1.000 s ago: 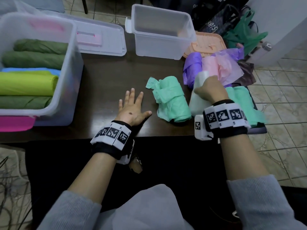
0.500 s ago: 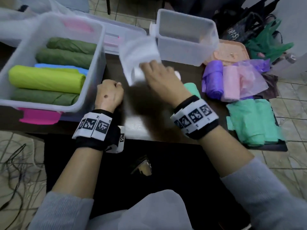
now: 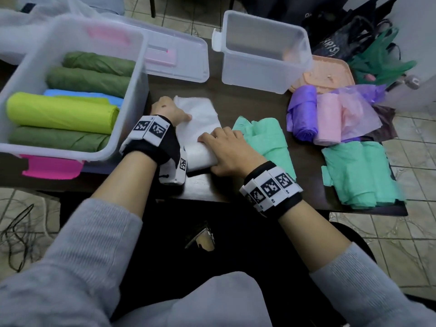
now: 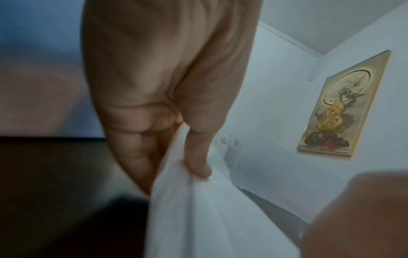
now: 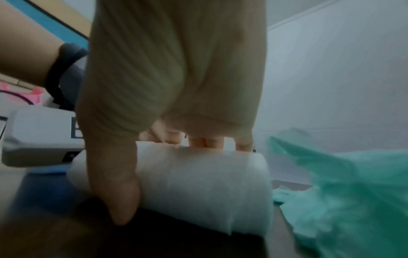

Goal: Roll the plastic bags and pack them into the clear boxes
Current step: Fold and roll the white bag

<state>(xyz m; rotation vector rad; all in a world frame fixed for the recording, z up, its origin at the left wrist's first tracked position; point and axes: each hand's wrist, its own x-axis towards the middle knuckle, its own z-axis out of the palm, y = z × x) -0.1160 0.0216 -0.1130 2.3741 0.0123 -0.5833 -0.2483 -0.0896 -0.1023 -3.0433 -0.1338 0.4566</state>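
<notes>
The left hand (image 3: 171, 110) hides part of the white plastic bag (image 3: 203, 123), and its fingertips are out of sight in the head view; the left wrist view shows the thumb and curled fingers (image 4: 198, 162) pinching a fold of the thin white film. The right wrist view is blurred at its edges, and the wrist cameras' bands cover both wrists.

The white plastic bag lies on the dark brown wooden table (image 3: 236, 100), near its front edge, between the two boxes. Its near end is wound into a soft cylinder whose long axis runs left to right along that front edge; the unrolled, flat part stretches away toward the far edge. The right hand (image 3: 226, 153) lies over the rolled part, fingers curled across the top and thumb down on the near side, gripping it (the roll looks smooth and faintly translucent).

At the left edge stands the large clear plastic box (image 3: 132, 128), with a pink latch, holding rolled bags laid side by side: dark green, lime, and a blue one partly buried. Its clear lid (image 3: 186, 60) lies behind it. A smaller clear plastic box (image 3: 254, 74) stands toward the far edge. Just right of the right hand is a crumpled mint-green bag (image 3: 266, 135); farther right lie purple and pink rolls (image 3: 313, 116) and a flat mint-green pile (image 3: 358, 173) at the right front corner, partly overhanging.
</notes>
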